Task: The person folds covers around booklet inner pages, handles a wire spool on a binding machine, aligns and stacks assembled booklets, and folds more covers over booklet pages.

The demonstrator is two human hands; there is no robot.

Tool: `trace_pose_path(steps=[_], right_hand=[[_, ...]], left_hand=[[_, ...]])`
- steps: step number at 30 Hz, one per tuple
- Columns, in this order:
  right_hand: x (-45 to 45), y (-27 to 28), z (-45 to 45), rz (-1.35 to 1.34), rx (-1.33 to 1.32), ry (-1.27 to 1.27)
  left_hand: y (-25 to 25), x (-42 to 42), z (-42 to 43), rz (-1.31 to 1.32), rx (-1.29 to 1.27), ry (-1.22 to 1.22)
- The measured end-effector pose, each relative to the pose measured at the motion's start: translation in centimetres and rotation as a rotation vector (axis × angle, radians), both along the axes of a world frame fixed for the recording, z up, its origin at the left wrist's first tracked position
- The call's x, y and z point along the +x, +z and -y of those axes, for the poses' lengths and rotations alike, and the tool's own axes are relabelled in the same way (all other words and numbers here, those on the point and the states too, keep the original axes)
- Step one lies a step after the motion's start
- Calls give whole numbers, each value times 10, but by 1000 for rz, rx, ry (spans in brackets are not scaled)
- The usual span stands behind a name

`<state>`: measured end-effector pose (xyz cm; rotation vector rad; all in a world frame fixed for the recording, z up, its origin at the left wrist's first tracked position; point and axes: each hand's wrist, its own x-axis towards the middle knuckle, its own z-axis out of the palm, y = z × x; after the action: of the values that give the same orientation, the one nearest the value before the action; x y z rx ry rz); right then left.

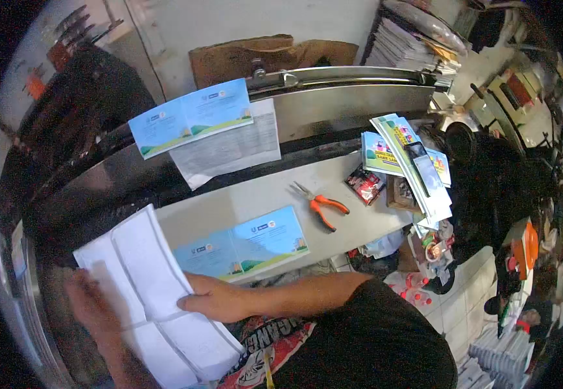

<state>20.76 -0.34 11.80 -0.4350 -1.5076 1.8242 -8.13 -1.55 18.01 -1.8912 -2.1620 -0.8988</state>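
A thick stack of white sheets (pixel 161 279) lies tilted between my two hands at the lower left. My right hand (pixel 213 298) grips the stack's right edge, thumb on top. At the left edge of the sheets is my left hand (pixel 93 301), blurred by motion, its fingers not clear. Just beyond my right hand, a blue printed sheet (pixel 271 240) rests on the white work surface (pixel 229 190). Pliers with orange handles (pixel 320 206) lie to the right of it. Another blue printed sheet (pixel 194 117) and a grey printed paper (pixel 233 142) hang against the metal machine.
A metal bar (pixel 359 76) runs across the back. Colourful booklets (pixel 385 152), a dark phone-like object (pixel 417 152) and a red packet (pixel 364 185) sit at the surface's right end. Paper piles (pixel 395 48) stand at the back right, and bottles (pixel 414 288) lie below on the right.
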Motion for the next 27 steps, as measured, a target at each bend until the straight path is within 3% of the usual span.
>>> trace_pose_path(steps=[1, 5, 7, 9, 11, 12, 14, 17, 19, 21, 27], right_hand=[[8, 3, -5, -3, 2, -15], [37, 9, -24, -82, -84, -178], [48, 18, -39, -108, -92, -214], [50, 25, -45, -52, -116, -276], [48, 26, -53, 104, 51, -342], [47, 27, -52, 103, 52, -338], [46, 31, -49, 407, 144, -376], [51, 30, -55, 585, 77, -354], [52, 12, -65, 571, 266, -484], [63, 20, -76, 583, 144, -371], [61, 19, -93, 488, 177, -451]], left_hand=[[-3, -15, -5, -3, 2, -15], [-35, -63, -13, 543, 101, -2], [-26, 16, -7, 1261, -23, -218], [-46, 23, -1, 1206, -111, -235], [-48, 41, -3, 1149, -194, -250], [-38, 63, -12, 1226, -102, -164], [-30, 81, -20, 1350, 55, -86], [-27, 78, -21, 1303, -37, 75], [-37, 72, -20, 1385, -24, 37], [-49, 67, -20, 1362, 5, -83], [-48, 76, -28, 1558, -33, -280]])
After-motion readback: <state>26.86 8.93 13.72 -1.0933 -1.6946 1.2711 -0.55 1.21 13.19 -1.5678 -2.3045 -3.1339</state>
